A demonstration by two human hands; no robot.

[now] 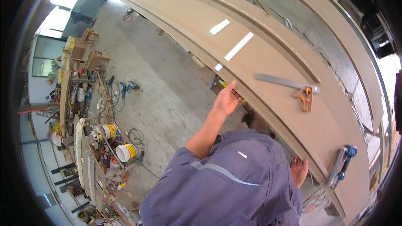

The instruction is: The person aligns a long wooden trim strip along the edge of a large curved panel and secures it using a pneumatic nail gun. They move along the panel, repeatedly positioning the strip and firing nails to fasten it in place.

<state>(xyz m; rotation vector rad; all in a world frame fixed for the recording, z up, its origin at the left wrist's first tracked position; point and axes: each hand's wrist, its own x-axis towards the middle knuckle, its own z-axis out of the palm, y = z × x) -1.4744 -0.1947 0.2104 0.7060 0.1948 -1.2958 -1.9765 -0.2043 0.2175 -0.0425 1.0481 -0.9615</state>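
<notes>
Two hands grip the near edge of the long brown board (268, 71): the left hand (226, 99) curls its fingers over that edge with the arm stretched out, while the right hand (299, 170), half hidden behind the grey-blue sleeve (234, 184), closes on the same edge. On the board lie a combination square (293, 87) and, nearer the right hand, a blue clamp (342, 164), its lower part hard to make out.

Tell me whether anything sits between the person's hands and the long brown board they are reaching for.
Nothing visible does. The left hand already grips the near edge of the long brown board, and the right hand touches the same edge further along. The square and the blue clamp lie on the board, away from both hands.
</notes>
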